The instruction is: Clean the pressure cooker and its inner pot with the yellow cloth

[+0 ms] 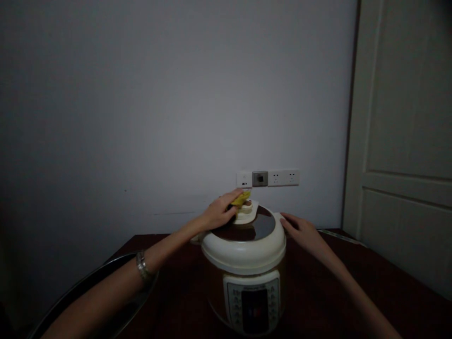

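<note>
An electric pressure cooker [243,256] with a cream rim and a dark, shiny lid top stands in front of me, its control panel facing my side. On top of the lid, my left hand [222,209] presses a yellow cloth [241,198] against the cream lid handle [247,215]. The fingers of that hand are closed round the cloth. My right hand [298,228] rests at the right rim of the cooker, gripping its side handle [278,216]; part of those fingers is hidden behind the rim.
The cooker stands on a dark red table [318,292]. A large dark basin [141,301] lies at the left, under my left forearm. Wall sockets [283,178] sit behind the cooker, and a pale door [406,150] rises at the right.
</note>
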The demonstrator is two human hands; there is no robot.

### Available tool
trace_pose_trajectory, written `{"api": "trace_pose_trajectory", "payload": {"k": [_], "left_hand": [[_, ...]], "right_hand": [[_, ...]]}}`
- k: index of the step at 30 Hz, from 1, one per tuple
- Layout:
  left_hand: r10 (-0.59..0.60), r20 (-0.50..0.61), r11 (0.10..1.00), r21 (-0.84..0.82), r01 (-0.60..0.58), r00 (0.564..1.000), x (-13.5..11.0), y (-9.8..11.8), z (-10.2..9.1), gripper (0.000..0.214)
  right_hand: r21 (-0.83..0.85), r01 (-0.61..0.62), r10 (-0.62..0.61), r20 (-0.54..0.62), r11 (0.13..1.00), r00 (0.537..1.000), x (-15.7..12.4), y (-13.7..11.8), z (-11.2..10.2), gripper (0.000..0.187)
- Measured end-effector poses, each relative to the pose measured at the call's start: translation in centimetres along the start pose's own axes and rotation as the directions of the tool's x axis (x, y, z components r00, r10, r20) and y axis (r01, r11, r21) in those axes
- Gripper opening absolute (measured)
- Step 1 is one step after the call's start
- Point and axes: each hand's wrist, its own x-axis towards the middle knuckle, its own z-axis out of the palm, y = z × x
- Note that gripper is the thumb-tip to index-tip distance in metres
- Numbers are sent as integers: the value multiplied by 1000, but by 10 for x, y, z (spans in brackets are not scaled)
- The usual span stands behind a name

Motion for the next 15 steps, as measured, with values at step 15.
{"api": "trace_pose_trajectory", "payload": {"k": [15], "left_hand": [[-289,-92,906,-348,242,953,29,-16,23,35]], "right_hand": [[-41,10,-10,-13,999,1000,-1,-2,0,52]]}}
